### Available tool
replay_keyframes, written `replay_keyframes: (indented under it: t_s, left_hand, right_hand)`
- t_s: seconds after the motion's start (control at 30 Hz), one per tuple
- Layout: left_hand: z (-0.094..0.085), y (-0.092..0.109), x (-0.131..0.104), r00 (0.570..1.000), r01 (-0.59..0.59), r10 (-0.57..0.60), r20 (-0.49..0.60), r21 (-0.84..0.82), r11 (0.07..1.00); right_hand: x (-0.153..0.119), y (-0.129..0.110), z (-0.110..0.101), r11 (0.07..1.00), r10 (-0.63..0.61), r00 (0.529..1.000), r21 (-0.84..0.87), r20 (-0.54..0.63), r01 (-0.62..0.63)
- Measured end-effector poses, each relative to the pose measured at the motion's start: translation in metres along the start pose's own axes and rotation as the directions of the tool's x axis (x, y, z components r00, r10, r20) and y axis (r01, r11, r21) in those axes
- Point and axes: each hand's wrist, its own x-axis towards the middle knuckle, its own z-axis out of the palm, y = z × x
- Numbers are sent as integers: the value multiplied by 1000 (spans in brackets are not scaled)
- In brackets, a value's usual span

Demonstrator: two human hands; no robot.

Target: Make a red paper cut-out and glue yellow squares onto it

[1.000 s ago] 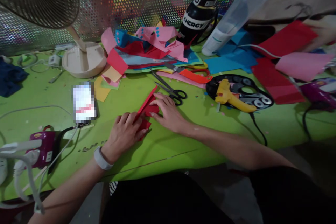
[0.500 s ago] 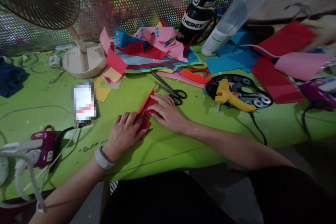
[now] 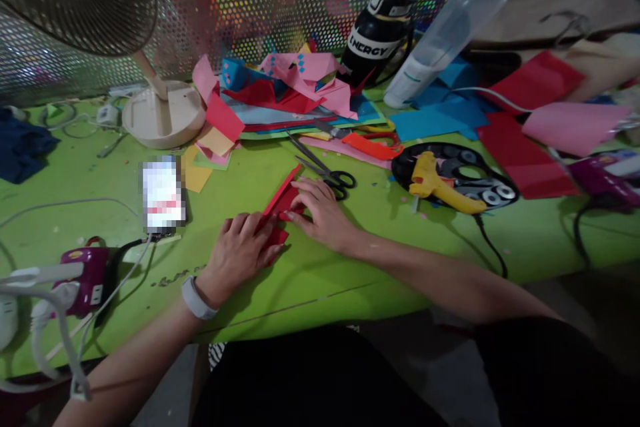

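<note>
A piece of folded red paper (image 3: 283,203) lies on the green table between my hands, with a narrow folded strip along its upper left edge. My left hand (image 3: 240,248), a pale band on its wrist, presses on the lower left part of the paper with its fingers spread over it. At the paper's right side, my right hand (image 3: 323,213) has its thumb and bent fingertips closed on the edge. Black scissors (image 3: 327,177) lie open just beyond my right hand.
Behind are a fan (image 3: 163,113), piled coloured paper (image 3: 300,90), a black bottle (image 3: 373,40) and a clear bottle (image 3: 445,47). A yellow glue gun (image 3: 435,183) rests on a black tray at right. Left are a phone (image 3: 163,193) and power strip (image 3: 85,280). Another person's arm shows far right.
My right hand's fingers have drawn in a little along the red paper, baring more of its folded strip. At the far right, the other person's hand and the red paper there have shifted.
</note>
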Motion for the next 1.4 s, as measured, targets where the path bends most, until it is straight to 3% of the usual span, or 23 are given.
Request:
replay_keyframes:
  t_s: [0.17, 0.7, 1.4]
  left_hand:
    - [2, -1, 0, 1000, -5, 5, -8, -16, 1000]
    - [2, 1, 0, 1000, 20, -19, 24, -25, 999]
    - [-1, 1, 2, 1000, 4, -4, 9, 24, 1000]
  right_hand:
    - [2, 0, -1, 998, 56, 998, 26, -10, -56]
    - [11, -4, -5, 991, 128, 976, 15, 175, -132]
    - [9, -4, 0, 994, 109, 985, -26, 136, -107]
